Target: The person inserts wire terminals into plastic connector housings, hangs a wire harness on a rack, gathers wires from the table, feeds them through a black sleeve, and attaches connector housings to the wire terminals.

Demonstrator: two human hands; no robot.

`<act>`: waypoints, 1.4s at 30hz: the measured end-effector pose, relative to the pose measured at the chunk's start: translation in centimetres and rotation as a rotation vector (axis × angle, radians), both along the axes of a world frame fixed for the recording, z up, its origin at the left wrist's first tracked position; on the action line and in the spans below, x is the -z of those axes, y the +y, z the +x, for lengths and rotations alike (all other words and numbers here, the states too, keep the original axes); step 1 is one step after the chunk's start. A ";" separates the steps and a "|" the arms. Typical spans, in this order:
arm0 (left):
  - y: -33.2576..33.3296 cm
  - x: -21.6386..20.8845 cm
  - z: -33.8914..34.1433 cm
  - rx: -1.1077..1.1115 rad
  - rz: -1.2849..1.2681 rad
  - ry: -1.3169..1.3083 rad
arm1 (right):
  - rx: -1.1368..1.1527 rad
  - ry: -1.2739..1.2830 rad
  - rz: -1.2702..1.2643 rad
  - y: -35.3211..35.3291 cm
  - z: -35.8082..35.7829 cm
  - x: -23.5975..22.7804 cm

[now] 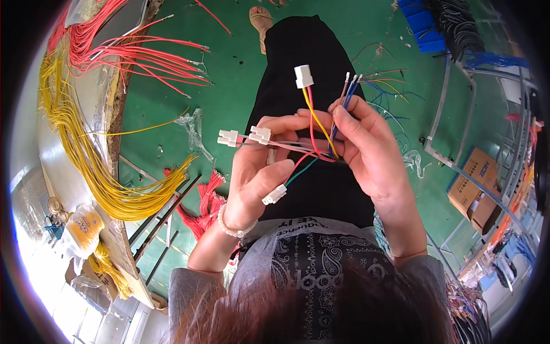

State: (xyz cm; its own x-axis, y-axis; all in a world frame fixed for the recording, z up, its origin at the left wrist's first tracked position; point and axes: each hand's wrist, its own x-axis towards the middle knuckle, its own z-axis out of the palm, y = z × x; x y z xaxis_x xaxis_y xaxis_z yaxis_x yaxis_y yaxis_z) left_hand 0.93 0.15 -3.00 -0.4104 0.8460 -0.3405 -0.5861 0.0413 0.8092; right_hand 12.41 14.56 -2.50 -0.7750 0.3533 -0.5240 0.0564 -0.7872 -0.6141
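Note:
Between my two hands, above my lap, is a wire harness point(312, 116) with several white plastic connectors on its ends. One connector point(303, 77) stands up on yellow and red wires. Two more, including this connector point(228, 138), stick out leftward past the fingers of my left hand point(255, 166), which is closed round the harness. Below its thumb hangs another connector point(275, 195) on red and green wires. My right hand point(366, 140) pinches a few blue and brown wires point(347, 97) between thumb and fingers. Their bare crimped metal terminals point(354, 78) point upward, away from me.
At the left, a table point(117, 123) carries a bundle of red wires point(143, 50) and a long bundle of yellow wires point(114, 183), both overhanging its edge. Red wire bundles point(206, 203) hang lower down. On the right are a cardboard box point(474, 186), metal rails and a blue bin point(423, 26).

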 end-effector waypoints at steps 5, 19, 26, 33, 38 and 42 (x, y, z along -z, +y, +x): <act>0.3 -0.4 0.8 -0.028 0.119 -0.027 | 0.040 -0.058 -0.114 -0.1 -0.4 -0.2; 0.2 -0.3 2.8 -0.007 -0.061 0.291 | 0.027 -0.031 0.010 0.9 -0.9 0.3; -1.9 -0.4 2.1 0.029 -0.126 0.059 | 0.026 -0.072 0.034 0.5 -1.8 1.0; -5.7 3.1 -2.3 -0.449 0.000 -0.456 | -0.072 -0.068 -0.029 -0.2 -1.6 -0.2; -4.2 2.8 -2.7 -0.383 0.132 -0.435 | -0.360 -0.082 0.043 -0.8 -0.6 -1.8; -2.9 0.2 -2.7 -0.238 0.040 -0.157 | -0.399 -0.127 0.127 -1.4 -0.4 -2.8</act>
State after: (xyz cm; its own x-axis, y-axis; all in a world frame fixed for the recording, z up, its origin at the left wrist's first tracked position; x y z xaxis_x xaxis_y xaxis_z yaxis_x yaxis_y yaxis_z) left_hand -1.78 -2.74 -3.19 -0.5442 0.7458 -0.3842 -0.6938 -0.1426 0.7059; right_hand 11.97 13.15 0.34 -0.7958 0.1071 -0.5961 0.4223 -0.6074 -0.6729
